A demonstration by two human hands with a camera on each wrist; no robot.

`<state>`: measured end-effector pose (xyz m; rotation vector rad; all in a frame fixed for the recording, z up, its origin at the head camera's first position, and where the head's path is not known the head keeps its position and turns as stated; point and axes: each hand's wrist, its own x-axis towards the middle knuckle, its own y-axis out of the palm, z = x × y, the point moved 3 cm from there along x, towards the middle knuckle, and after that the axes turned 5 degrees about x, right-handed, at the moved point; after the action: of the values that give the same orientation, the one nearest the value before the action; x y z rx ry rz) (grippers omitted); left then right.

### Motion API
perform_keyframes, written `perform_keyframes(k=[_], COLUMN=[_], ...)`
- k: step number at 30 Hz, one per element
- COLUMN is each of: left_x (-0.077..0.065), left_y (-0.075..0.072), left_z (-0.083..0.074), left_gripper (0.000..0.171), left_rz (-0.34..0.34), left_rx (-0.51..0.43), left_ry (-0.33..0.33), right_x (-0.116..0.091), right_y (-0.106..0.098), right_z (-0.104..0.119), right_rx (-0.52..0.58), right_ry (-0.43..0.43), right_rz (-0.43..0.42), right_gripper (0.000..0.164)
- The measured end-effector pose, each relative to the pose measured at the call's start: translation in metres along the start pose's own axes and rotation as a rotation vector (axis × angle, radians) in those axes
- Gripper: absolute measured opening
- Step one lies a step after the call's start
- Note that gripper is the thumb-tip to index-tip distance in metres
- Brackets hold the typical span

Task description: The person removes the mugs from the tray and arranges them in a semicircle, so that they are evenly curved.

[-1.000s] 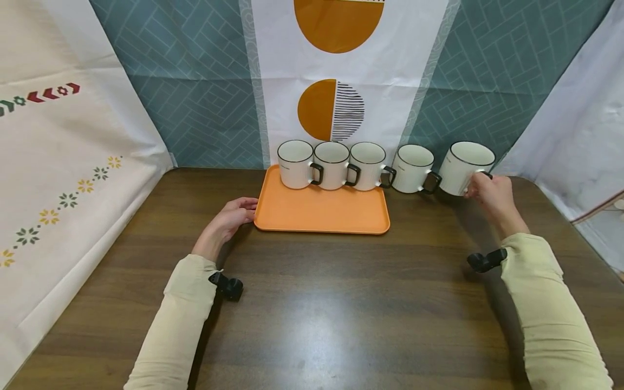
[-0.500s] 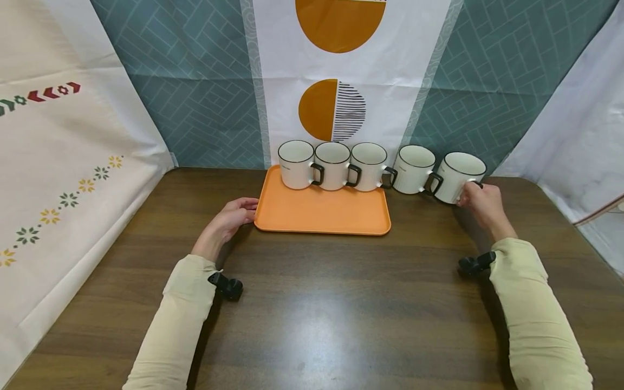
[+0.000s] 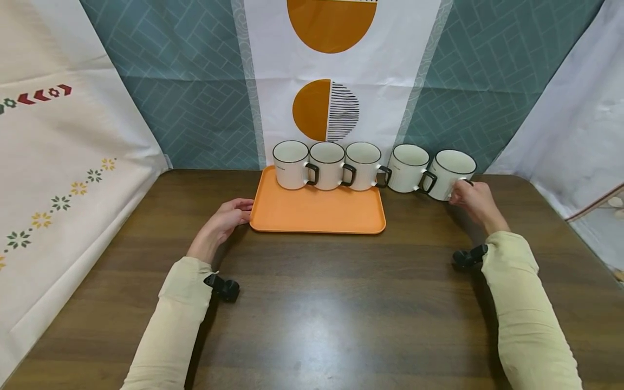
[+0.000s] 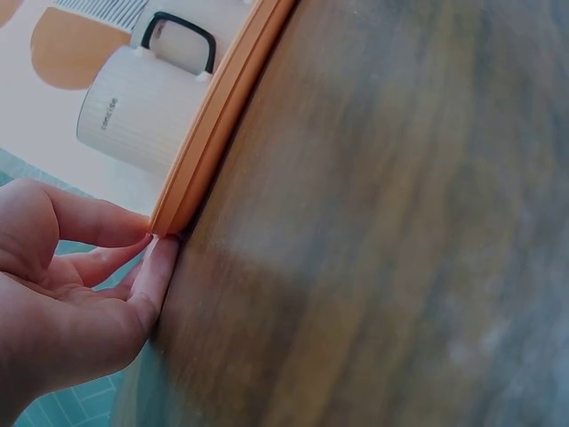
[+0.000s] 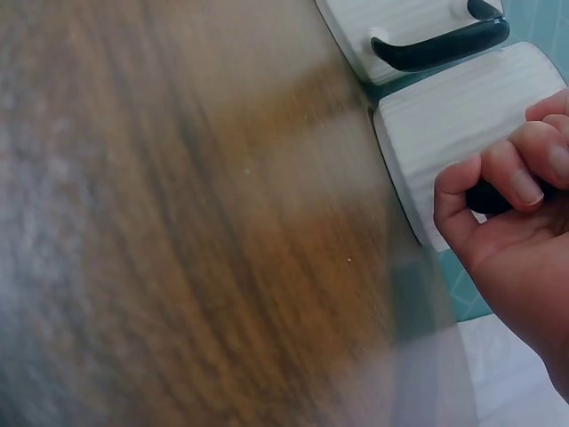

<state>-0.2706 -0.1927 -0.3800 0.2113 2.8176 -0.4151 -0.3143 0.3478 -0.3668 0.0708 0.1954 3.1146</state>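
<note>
My right hand (image 3: 475, 203) grips the black handle of a white mug (image 3: 442, 177) with a dark rim, seen upright in the head view. The right wrist view shows its fingers curled round that handle. Close on its left is another white mug (image 3: 405, 174), standing on the table just right of an orange tray (image 3: 317, 216). Three matching mugs, the left one (image 3: 290, 172), the middle one (image 3: 325, 172) and the right one (image 3: 359, 172), stand in a row along the tray's back. My left hand (image 3: 221, 223) pinches the tray's rim at its left end.
A brown wooden table (image 3: 312, 303) spreads out in front of the tray. Behind the mugs hangs a teal and white cloth (image 3: 273, 108) with orange half-circles. White cloths hang at the left (image 3: 73, 216) and right (image 3: 560, 135) sides.
The right hand has brought its mug left and lower, close beside the mug right of the tray. The left hand and tray keep their places; the head view has shifted slightly.
</note>
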Motion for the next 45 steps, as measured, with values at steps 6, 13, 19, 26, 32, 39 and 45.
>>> perform_keyframes(k=[6,13,19,26,32,39,45], left_x=[-0.001,-0.001,-0.001,0.001,0.0,0.001,-0.001], left_y=[0.0,-0.002,-0.002,-0.003,-0.002,-0.004,-0.002], left_z=[0.0,0.001,0.0,0.002,0.0,-0.002,-0.001], left_gripper=[0.055,0.055,0.055,0.056,0.055,0.055,0.055], left_rz=[-0.003,0.009,0.006,0.002,0.011,0.005,0.007], left_rx=[0.004,-0.01,-0.027,-0.014,-0.018,-0.016,-0.017], left_ry=[-0.011,-0.004,-0.003,-0.01,-0.005,-0.009,-0.011], right_x=[-0.001,-0.002,-0.004,-0.004,-0.007,-0.008,-0.011], right_y=[0.0,0.004,0.008,0.009,0.01,0.011,0.014], right_z=[-0.002,-0.002,-0.001,-0.001,0.0,0.002,0.005], right_rx=[-0.008,-0.012,-0.002,-0.014,-0.006,0.004,-0.013], right_ry=[-0.009,-0.013,-0.012,-0.006,-0.015,-0.013,0.064], right_rz=[0.012,0.073,0.135,0.151,0.19,0.217,0.126], right_gripper=[0.042,0.042,0.042,0.042,0.041,0.043,0.044])
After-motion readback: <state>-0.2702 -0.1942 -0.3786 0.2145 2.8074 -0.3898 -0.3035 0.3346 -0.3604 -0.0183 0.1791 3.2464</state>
